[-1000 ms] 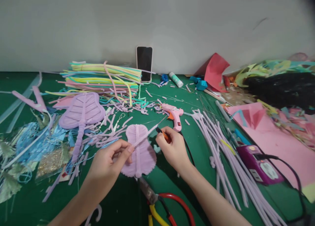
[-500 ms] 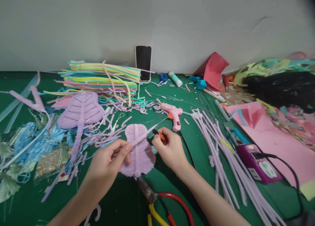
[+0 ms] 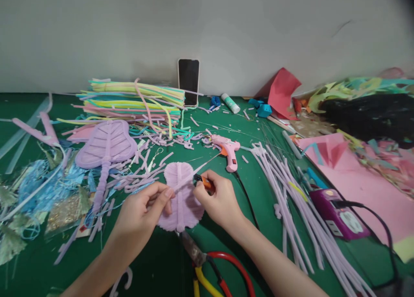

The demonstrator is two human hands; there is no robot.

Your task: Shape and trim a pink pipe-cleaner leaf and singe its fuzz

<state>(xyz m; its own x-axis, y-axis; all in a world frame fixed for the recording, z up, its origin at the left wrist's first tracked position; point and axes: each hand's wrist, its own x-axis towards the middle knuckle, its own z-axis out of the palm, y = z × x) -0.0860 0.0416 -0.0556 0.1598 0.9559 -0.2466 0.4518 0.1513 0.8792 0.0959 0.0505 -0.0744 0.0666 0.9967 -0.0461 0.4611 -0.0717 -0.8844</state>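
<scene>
A scalloped lilac piece (image 3: 189,202) with a raised centre strip lies on the green table, in front of me. Over it, my left hand (image 3: 150,206) pinches the near end of a thin lilac strip (image 3: 194,173), which slants up to the right. My right hand (image 3: 220,195) is closed round an orange tool with a black tip (image 3: 207,182), held just below the strip. Beyond this hand lies a pink glue gun (image 3: 229,150). Pliers with red and yellow handles (image 3: 196,251) lie just below the lilac piece.
A lilac fan shape (image 3: 108,144), blue tassels (image 3: 48,180) and coloured stems (image 3: 132,98) lie left. A phone (image 3: 188,81) leans on the wall. Lilac stems (image 3: 294,202), a purple power box (image 3: 339,215) and pink paper (image 3: 365,180) are at right.
My right hand has moved slightly left with the orange tool, bringing its black tip nearer my left hand. My left hand and the strip look unmoved.
</scene>
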